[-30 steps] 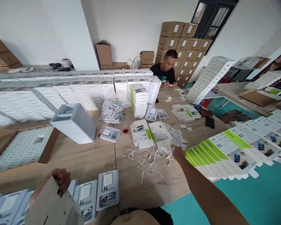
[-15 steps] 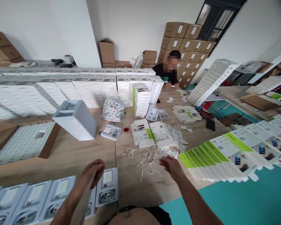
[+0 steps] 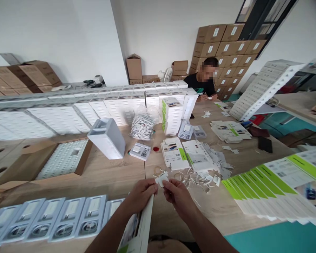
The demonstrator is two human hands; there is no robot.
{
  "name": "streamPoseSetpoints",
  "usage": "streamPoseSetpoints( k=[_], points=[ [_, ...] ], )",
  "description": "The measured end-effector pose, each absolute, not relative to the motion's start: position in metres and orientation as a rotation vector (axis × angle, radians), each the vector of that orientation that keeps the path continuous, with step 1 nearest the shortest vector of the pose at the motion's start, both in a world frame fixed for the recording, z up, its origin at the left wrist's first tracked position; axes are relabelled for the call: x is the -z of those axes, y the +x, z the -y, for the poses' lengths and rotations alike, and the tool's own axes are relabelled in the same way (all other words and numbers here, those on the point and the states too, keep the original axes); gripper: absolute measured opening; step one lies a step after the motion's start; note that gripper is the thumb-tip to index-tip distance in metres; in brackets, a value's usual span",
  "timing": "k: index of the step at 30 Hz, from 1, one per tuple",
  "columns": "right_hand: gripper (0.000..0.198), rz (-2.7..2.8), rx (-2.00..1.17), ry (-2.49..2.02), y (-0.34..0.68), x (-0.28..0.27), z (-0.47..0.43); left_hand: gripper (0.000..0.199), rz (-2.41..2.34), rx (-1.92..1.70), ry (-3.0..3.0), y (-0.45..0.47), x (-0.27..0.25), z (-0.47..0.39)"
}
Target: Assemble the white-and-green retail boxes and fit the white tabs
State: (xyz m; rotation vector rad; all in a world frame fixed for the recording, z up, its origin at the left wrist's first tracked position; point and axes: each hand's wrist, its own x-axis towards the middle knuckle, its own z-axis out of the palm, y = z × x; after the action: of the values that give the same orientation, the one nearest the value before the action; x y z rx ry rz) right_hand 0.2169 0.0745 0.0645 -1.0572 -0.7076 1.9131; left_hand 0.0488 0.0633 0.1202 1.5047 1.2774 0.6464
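I see my left hand (image 3: 142, 194) and right hand (image 3: 177, 193) meeting near the worktop's (image 3: 116, 175) near edge, both pinching a small white hang tab (image 3: 161, 180) between fingertips, each grip narrow. The left also holds a flat white carton (image 3: 143, 225), edge-on, its long axis running from me toward the tab.

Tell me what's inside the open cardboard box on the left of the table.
The cardboard box holds flat rows of small white packs, packed edge to edge, with one gap in the top layer. Anything below that layer is covered.
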Motion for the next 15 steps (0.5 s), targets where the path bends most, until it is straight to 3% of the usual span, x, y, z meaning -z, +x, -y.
streamPoseSetpoints(
  k=[6,12,15],
  points=[
    [0.035,0.978,-1.848,-1.102,0.219,-0.069,-0.079,0.023,-1.267,-0.676,1.437,0.047,-0.125,-0.061],
    [0.018,1.605,-0.956,-1.242,0.230,-0.083,-0.080,0.023,-1.411,-0.609,1.518,0.046,-0.131,-0.060],
    [0.019,1.907,-0.868,-1.031,0.231,-0.093,-0.075,0.020,-1.389,-0.548,1.588,0.047,-0.130,-0.059]
  ],
)
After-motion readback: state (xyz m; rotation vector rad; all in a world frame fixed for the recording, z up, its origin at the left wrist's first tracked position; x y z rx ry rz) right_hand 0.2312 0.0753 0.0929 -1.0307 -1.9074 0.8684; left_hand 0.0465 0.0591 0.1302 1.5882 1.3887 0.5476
